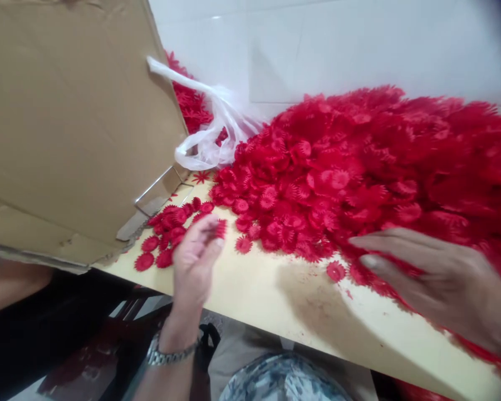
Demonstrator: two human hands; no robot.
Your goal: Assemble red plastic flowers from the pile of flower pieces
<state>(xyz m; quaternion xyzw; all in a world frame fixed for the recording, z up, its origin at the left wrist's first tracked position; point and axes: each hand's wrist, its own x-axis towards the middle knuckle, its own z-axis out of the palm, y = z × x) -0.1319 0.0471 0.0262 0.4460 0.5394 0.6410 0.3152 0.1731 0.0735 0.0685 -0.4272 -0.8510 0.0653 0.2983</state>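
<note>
My left hand [198, 253], with a metal watch band [173, 353] at the wrist, pinches a small red fringed flower disc [221, 228] between thumb and fingertips. Close beside it on the table lies a small group of similar red discs [165, 231]. A large heap of red fringed flower pieces [338, 172] spreads across the back and right. Over the heap's front right edge, my right hand [438, 278] is stretched out, slightly blurred, fingers straight and thumb apart. Nothing shows in its fingers. One loose disc [336, 271] lies left of its fingertips.
A big cardboard panel [75, 122] stands at the left, with a thin metal wire frame [154, 192] at its lower edge. Behind the small group is a white plastic bag [221, 128]. The pale tabletop [250, 289] meets a white wall [338, 50]. Part of another person [12, 289] shows lower left.
</note>
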